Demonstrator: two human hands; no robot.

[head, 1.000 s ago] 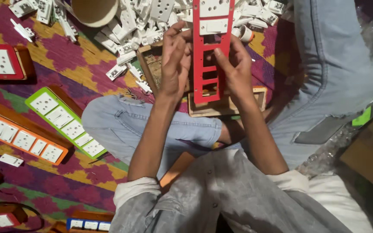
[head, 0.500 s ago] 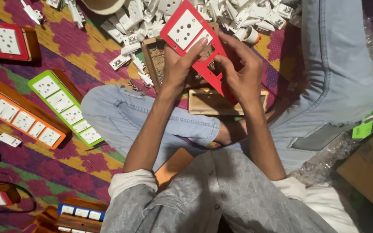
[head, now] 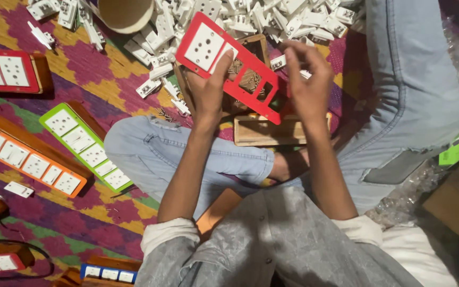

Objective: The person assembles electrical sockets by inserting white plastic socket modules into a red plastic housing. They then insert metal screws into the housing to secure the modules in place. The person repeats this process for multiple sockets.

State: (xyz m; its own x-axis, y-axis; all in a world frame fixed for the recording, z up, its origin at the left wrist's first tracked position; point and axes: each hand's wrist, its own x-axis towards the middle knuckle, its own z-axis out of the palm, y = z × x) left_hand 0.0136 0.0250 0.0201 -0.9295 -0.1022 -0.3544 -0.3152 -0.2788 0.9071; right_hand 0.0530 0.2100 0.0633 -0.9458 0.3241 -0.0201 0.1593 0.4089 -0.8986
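**Red faceplate held over the wooden box, one socket fitted**

The person sits cross-legged on the floor, and the left hand (head: 208,87) is closed on a red faceplate (head: 229,66), thumb on its upper face, fingers underneath. The plate is tilted, its far end up toward the heap of parts. One white socket module (head: 204,47) sits in the opening farthest from that hand's wrist; the cut-outs nearer the right hand are bare, and through them I can see small screws or bits lying below. The right hand (head: 306,74) is raised just beside the plate's lower end, fingers curled together as if pinching something small; what it pinches, if anything, is too small to tell.

I judge this to be the filling of the plate: one module in, the others wanting. The next move would call for a module squared to an open window and pressed in while the left hand keeps the plate firm.

Below both hands lies an open wooden box (head: 269,132), resting between the knees. Beyond the fingertips is a heap of white switch parts (head: 293,16) and a round tan container (head: 126,13). Off to the left of the left arm, on a woven rug (head: 107,79) of purple, yellow and green, lie finished boards: a green one (head: 86,146), an orange one (head: 27,159) and a red one (head: 6,69).
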